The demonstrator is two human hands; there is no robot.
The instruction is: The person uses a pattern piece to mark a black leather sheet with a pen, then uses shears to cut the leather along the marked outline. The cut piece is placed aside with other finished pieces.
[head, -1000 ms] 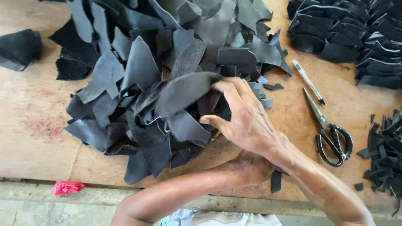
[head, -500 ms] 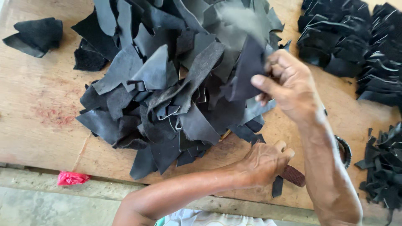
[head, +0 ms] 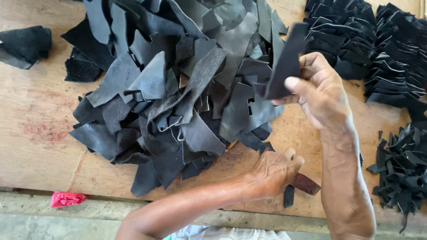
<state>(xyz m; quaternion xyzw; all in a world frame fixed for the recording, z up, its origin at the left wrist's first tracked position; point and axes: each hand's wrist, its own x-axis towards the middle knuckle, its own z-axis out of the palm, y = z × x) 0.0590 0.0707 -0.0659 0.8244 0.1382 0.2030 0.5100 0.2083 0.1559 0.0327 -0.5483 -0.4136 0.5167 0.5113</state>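
right hand [head: 322, 91] pinches black leather scrap [head: 284, 60] above pile [head: 178, 89] | left hand [head: 275, 171] fisted on reddish-brown strip [head: 306, 183], tabletop [head: 35, 133] | best grip scrap's edge firmly

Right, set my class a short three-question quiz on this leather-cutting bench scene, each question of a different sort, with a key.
1. True or false: the right hand holds a dark leather piece raised above the pile.
2. What does the left hand rest on: A the table, B the pile, C the stacks?
3. What colour is the small scrap at the table's near edge?

Key: 1 true. 2 A, with a brown strip showing by its grip. 3 red.
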